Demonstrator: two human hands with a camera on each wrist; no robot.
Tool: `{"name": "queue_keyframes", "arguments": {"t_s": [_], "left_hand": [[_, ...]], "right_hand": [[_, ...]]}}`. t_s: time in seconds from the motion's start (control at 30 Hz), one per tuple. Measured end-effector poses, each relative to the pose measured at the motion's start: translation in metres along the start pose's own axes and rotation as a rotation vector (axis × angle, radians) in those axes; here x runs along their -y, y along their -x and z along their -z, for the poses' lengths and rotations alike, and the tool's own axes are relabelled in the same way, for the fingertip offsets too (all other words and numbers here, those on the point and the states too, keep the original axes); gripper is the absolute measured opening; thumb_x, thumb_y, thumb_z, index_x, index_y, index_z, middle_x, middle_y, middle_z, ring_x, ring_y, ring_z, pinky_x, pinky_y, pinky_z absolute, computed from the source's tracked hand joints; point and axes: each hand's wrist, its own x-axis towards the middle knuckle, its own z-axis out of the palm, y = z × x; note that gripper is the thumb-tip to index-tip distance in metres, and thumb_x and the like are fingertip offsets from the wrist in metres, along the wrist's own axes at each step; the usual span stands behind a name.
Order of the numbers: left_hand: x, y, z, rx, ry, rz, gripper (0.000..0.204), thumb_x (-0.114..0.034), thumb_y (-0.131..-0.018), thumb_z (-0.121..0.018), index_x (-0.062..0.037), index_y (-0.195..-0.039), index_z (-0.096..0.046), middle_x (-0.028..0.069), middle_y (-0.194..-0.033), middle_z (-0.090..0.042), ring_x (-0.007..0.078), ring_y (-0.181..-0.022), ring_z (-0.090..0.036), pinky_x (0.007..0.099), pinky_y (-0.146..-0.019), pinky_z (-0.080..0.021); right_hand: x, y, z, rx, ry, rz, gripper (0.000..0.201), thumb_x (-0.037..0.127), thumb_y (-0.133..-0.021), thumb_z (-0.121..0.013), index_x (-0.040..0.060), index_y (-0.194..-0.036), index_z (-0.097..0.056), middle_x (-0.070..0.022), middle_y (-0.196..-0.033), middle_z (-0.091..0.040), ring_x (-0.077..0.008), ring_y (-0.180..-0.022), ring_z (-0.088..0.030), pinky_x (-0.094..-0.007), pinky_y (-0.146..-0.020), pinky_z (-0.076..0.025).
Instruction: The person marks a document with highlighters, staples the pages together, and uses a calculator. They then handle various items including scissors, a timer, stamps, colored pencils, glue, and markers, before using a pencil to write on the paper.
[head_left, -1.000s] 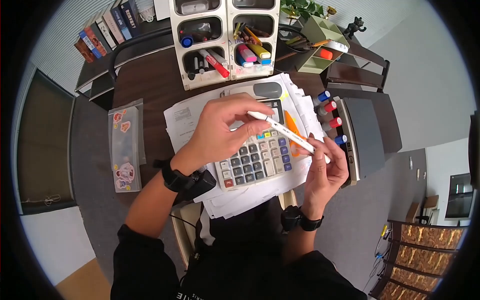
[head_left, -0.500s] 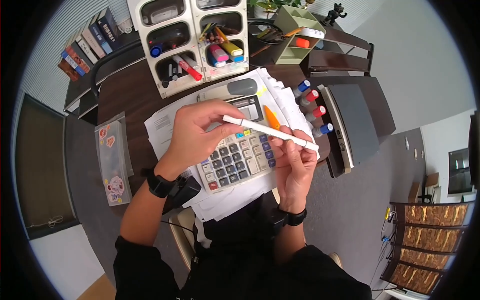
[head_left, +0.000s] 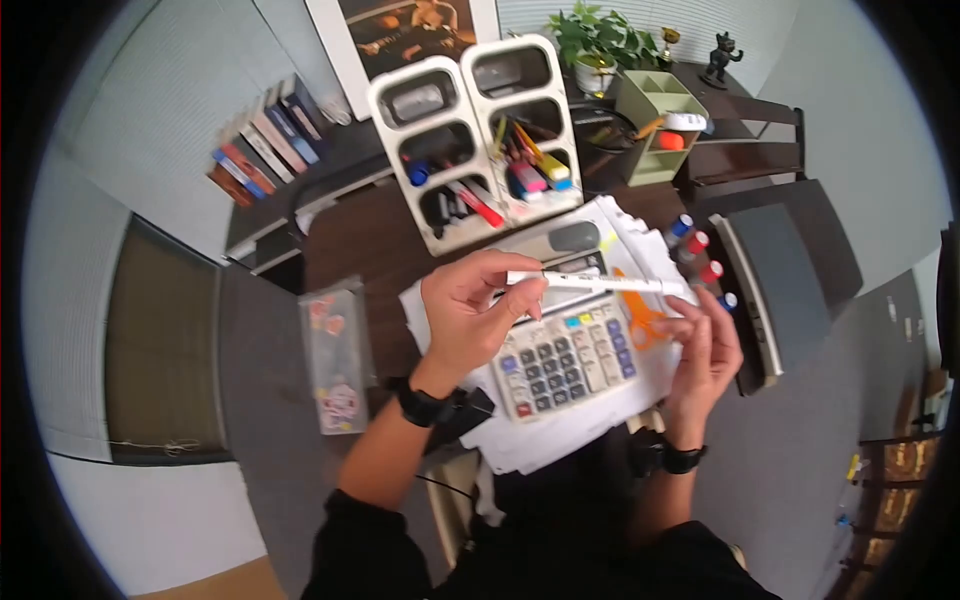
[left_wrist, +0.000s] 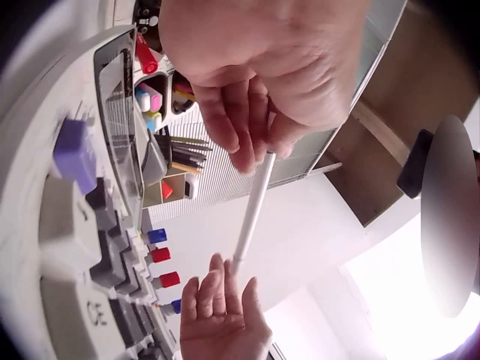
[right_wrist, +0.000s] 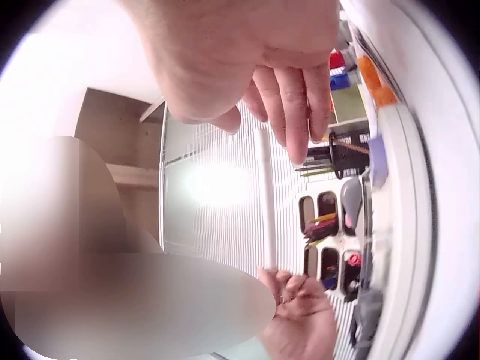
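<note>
A slim white pen with small dark print is held over a large calculator. My left hand pinches one end of it between thumb and fingertips. At the other end is my right hand, its fingers extended. In the left wrist view the pen reaches down to the right hand's fingertips. The right wrist view shows the pen beside the straight right fingers, with no finger curled round it. Orange scissors lie at the calculator's right side.
White papers lie under the calculator. A clear pencil case with stickers is on the left. Behind stands a white organizer holding markers and pencils. Capped markers, one a red-capped marker, stand beside a dark grey machine.
The right fingers held the pen's far end earlier; now they are extended at that end. The left hand keeps its pinch, and the pen lies more level. The head view has shifted.
</note>
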Motion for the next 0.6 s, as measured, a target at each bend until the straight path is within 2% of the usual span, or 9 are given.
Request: {"name": "queue_keyframes", "arguments": {"t_s": [0.1,0.13,0.17,0.2,0.23,0.3,0.47,0.5,0.6], "left_hand": [[-0.008,-0.004,0.005,-0.264,-0.07,-0.114,0.013,0.002,-0.094,-0.066,0.0078,-0.106,-0.065,0.0104,-0.085,-0.065,0.0154,-0.065,-0.064,0.0265,-0.057,-0.05],[-0.009,-0.006,0.008,-0.236,-0.094,-0.125,0.013,0.002,-0.094,-0.066,0.0078,-0.106,-0.065,0.0104,-0.085,-0.065,0.0154,-0.065,-0.064,0.0265,-0.057,-0.05],[-0.009,-0.008,0.011,-0.338,-0.195,-0.231,0.013,0.002,-0.094,-0.066,0.0073,-0.106,-0.066,0.0097,-0.085,-0.063,0.0147,-0.063,-0.062,0.0257,-0.056,-0.049],[-0.01,-0.01,0.014,-0.44,-0.293,-0.336,0.013,0.002,-0.094,-0.066,0.0068,-0.106,-0.066,0.0089,-0.085,-0.062,0.0139,-0.062,-0.061,0.0248,-0.055,-0.048],[-0.012,-0.011,0.018,-0.414,-0.315,-0.345,0.013,0.002,-0.094,-0.066,0.0068,-0.106,-0.066,0.0089,-0.085,-0.062,0.0139,-0.062,-0.061,0.0248,-0.055,-0.048],[-0.015,-0.013,0.022,-0.533,-0.585,-0.481,0.013,0.003,-0.093,-0.067,0.0065,-0.106,-0.066,0.0088,-0.086,-0.06,0.0126,-0.061,-0.06,0.0225,-0.055,-0.046],[-0.027,-0.024,0.028,-0.412,-0.828,-0.389,0.015,0.003,-0.09,-0.071,0.0043,-0.104,-0.07,0.0032,-0.083,-0.062,0.0081,-0.065,-0.057,0.0208,-0.055,-0.044],[-0.034,-0.022,0.026,-0.348,-0.981,-0.428,0.014,0.004,-0.088,-0.073,0.0035,-0.102,-0.071,0.0044,-0.083,-0.064,0.0093,-0.067,-0.058,0.0222,-0.057,-0.045],[-0.048,-0.019,0.019,-0.283,-1.074,-0.43,0.014,0.004,-0.085,-0.075,0.0023,-0.098,-0.072,0.007,-0.083,-0.067,0.0117,-0.069,-0.059,0.024,-0.058,-0.047]], "right_hand": [[-0.002,-0.012,0.004,0.032,0.367,0.103,0.031,0.013,-0.098,-0.064,-0.0037,-0.124,-0.064,-0.0171,-0.109,-0.074,-0.0218,-0.098,-0.071,-0.0323,-0.089,-0.053],[-0.003,-0.014,0.005,0.095,0.456,0.073,0.03,0.013,-0.095,-0.066,-0.003,-0.121,-0.066,-0.0168,-0.111,-0.073,-0.0238,-0.099,-0.071,-0.0332,-0.09,-0.053],[-0.006,-0.015,0.007,0.158,0.545,0.04,0.028,0.012,-0.093,-0.068,-0.0023,-0.117,-0.068,-0.0166,-0.114,-0.073,-0.0257,-0.101,-0.071,-0.0341,-0.091,-0.053],[-0.011,-0.016,0.007,0.198,0.58,0.099,0.028,0.011,-0.089,-0.07,-0.0018,-0.114,-0.07,-0.0182,-0.119,-0.071,-0.0324,-0.112,-0.068,-0.0378,-0.096,-0.052],[-0.013,-0.017,0.005,0.178,0.551,0.096,0.028,0.011,-0.089,-0.07,-0.0018,-0.114,-0.07,-0.0182,-0.119,-0.071,-0.0324,-0.112,-0.068,-0.0378,-0.096,-0.052],[-0.009,-0.02,0.006,0.297,0.664,0.233,0.028,0.009,-0.087,-0.071,-0.0027,-0.112,-0.07,-0.0206,-0.119,-0.07,-0.0385,-0.122,-0.062,-0.042,-0.099,-0.05],[-0.006,-0.023,0.01,0.36,0.636,0.18,0.026,0.008,-0.085,-0.072,-0.0033,-0.108,-0.072,-0.0206,-0.117,-0.071,-0.0395,-0.126,-0.059,-0.0446,-0.103,-0.048],[-0.006,-0.022,0.011,0.366,0.638,0.189,0.025,0.008,-0.085,-0.072,-0.0033,-0.107,-0.072,-0.0206,-0.117,-0.071,-0.04,-0.126,-0.059,-0.0451,-0.104,-0.047],[-0.008,-0.022,0.013,0.376,0.635,0.218,0.025,0.008,-0.084,-0.072,-0.0031,-0.106,-0.072,-0.0208,-0.117,-0.071,-0.041,-0.125,-0.059,-0.0457,-0.105,-0.047]]}}
